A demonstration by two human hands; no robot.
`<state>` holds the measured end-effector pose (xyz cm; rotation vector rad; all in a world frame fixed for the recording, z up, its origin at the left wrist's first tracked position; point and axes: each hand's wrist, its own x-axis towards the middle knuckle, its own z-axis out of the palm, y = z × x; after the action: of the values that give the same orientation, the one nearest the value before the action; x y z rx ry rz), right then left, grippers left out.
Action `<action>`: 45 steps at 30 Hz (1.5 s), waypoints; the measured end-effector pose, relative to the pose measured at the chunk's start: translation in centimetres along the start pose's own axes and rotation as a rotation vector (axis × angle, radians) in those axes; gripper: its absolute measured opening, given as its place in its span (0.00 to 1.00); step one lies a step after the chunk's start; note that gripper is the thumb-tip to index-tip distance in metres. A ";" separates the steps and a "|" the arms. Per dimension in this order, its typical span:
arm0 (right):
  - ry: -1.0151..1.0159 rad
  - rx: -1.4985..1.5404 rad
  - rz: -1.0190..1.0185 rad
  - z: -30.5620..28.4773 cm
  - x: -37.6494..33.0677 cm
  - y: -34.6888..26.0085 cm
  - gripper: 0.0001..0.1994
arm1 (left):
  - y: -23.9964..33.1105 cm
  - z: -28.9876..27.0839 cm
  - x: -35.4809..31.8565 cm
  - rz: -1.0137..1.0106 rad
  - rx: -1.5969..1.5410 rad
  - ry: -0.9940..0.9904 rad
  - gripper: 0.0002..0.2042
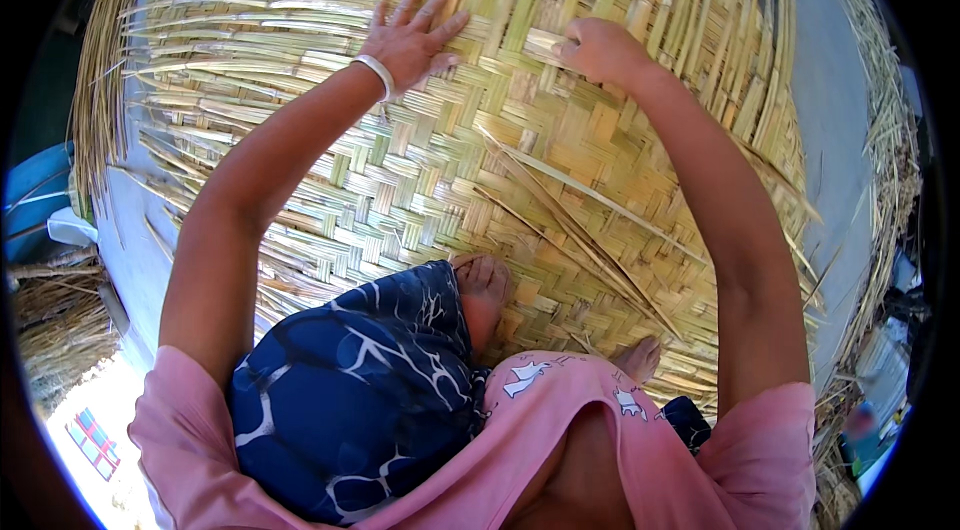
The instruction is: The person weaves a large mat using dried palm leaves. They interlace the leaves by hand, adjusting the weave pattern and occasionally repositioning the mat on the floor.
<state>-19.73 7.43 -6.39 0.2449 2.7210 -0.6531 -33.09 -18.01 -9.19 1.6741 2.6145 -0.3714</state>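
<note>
A large woven mat (425, 175) of flattened yellow-green reed strips lies beneath me. My left hand (408, 42), with a white bangle (378, 77) on its wrist, presses flat on the weave, its fingers spread. To the right of it, my right hand (603, 50) is closed, fingers curled round the end of a pale reed strip (543, 42). How far that strip runs under the others, I cannot make out. Unwoven strip ends fan out from the mat's far side and left side.
Several loose strips (590, 242) lie across the mat in front of my bare foot (484, 282). At the far left is a bundle of thin reeds (103, 60). More straw (875, 130) lines the right edge, beyond the grey floor (828, 80). Something blue (40, 195) stands at the left.
</note>
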 end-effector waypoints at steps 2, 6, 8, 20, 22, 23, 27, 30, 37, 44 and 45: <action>-0.068 0.008 0.009 -1.4 -1.3 2.5 0.15 | 0.0 -1.8 0.3 0.036 0.083 -0.058 0.28; -0.177 0.332 0.174 -4.7 -7.0 3.8 0.12 | 2.3 -6.8 3.2 0.170 -0.027 -0.059 0.27; -0.181 0.281 0.150 -5.4 -8.3 4.4 0.10 | 5.7 -8.4 5.3 0.251 -0.199 0.056 0.26; 0.749 -0.327 -0.223 -6.5 -12.4 4.2 0.10 | 13.6 -12.2 13.1 0.116 -0.409 -0.351 0.11; 0.690 -0.145 -0.084 -6.2 -12.7 5.7 0.13 | 12.0 -10.8 13.5 -0.052 -0.576 -0.302 0.11; 0.636 0.001 -0.027 -5.8 -12.6 6.6 0.13 | 11.1 -9.5 14.0 -0.049 -0.572 -0.169 0.11; 0.415 0.386 0.294 -3.8 -10.2 9.9 0.16 | 10.6 -7.5 15.1 -0.466 -1.088 -0.243 0.12; 0.424 0.171 0.361 -2.0 -8.4 14.1 0.18 | 11.3 -6.4 16.4 -0.502 -1.076 -0.326 0.11; 0.291 0.074 0.423 -4.3 -5.3 14.3 0.16 | 9.2 -6.6 15.8 -0.194 -1.000 -0.305 0.07; 0.326 0.223 0.410 -3.4 -3.0 14.3 0.15 | 7.9 -5.6 14.9 -0.419 -1.661 -0.270 0.09; 0.354 0.106 0.400 -3.0 -2.3 14.9 0.15 | 7.6 -4.9 15.3 -0.409 -1.631 -0.271 0.08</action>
<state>-14.79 21.72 -9.16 0.9846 2.8312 -0.6860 -32.23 -0.34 -8.04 0.4465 1.7952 1.1244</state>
